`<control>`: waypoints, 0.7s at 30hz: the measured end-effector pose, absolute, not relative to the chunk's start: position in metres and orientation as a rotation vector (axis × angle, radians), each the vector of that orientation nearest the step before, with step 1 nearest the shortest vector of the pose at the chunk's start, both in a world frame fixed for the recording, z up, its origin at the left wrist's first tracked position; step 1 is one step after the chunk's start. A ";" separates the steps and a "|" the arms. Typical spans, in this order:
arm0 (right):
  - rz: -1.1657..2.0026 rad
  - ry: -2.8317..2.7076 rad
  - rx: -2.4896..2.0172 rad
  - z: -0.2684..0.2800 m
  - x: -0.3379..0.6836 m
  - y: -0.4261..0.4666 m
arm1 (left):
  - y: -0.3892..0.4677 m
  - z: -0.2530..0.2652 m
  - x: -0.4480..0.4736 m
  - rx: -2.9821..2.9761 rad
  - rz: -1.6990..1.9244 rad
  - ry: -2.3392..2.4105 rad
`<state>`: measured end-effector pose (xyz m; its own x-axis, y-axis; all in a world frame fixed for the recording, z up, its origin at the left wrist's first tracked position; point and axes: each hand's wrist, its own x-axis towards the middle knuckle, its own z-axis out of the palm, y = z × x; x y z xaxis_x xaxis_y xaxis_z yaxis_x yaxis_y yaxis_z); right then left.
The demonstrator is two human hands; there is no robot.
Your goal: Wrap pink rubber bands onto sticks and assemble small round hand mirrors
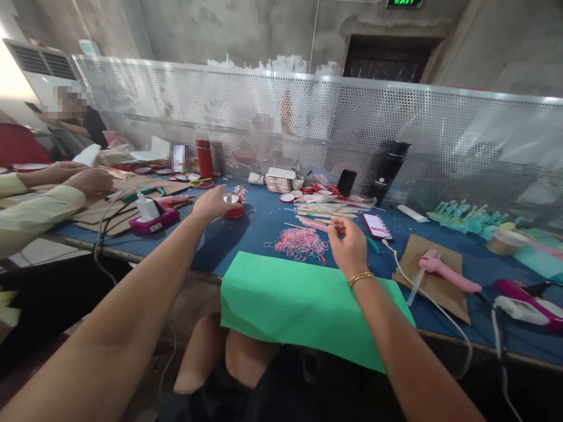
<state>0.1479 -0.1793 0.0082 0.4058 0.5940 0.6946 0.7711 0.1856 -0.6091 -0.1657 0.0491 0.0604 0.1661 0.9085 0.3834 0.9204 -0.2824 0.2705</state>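
Observation:
My left hand [212, 203] reaches forward over the blue table, its thumb and fingers around a short red round stack [233, 212] with a pale, shiny top. A small pink frilly piece [240, 192] shows just behind that stack. My right hand [349, 243], with a gold bracelet [360, 278] at the wrist, is curled with thumb and fingertips together. Whether it pinches anything is too small to tell. Close to its fingertips are a pink rod-like tool [313, 224] and a tangled heap of colourful thin loops [301, 243]. A green sheet [299, 299] hangs over the table's front edge.
Behind my right hand lie thin sticks [328, 210] and a lit phone [377, 226]. A pink glue gun [448, 272] rests on cardboard [409, 249] at right. A purple power strip [153, 223] stands left, near a co-worker's hands [88, 181]. A black bottle [389, 170] stands behind.

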 end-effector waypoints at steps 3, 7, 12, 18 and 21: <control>-0.190 -1.277 -1.499 0.009 0.147 -0.179 | 0.045 0.059 -0.163 -2.356 -0.786 -1.853; -0.193 -1.274 -1.501 0.009 0.147 -0.180 | 0.040 0.060 -0.160 -2.312 -0.795 -1.904; -0.190 -1.280 -1.501 0.009 0.147 -0.180 | 0.036 0.061 -0.157 -2.304 -0.776 -1.979; -0.195 -1.281 -1.499 0.010 0.147 -0.180 | 0.036 0.054 -0.156 -2.296 -0.709 -2.006; -0.198 -1.284 -1.496 0.010 0.147 -0.181 | 0.037 0.052 -0.156 -2.284 -0.711 -2.006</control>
<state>0.1465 -0.1806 0.0097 0.3986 0.5927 0.6998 0.7763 0.1881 -0.6016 -0.1560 0.0366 0.0517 0.0706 0.9355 0.3462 0.9446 -0.1743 0.2783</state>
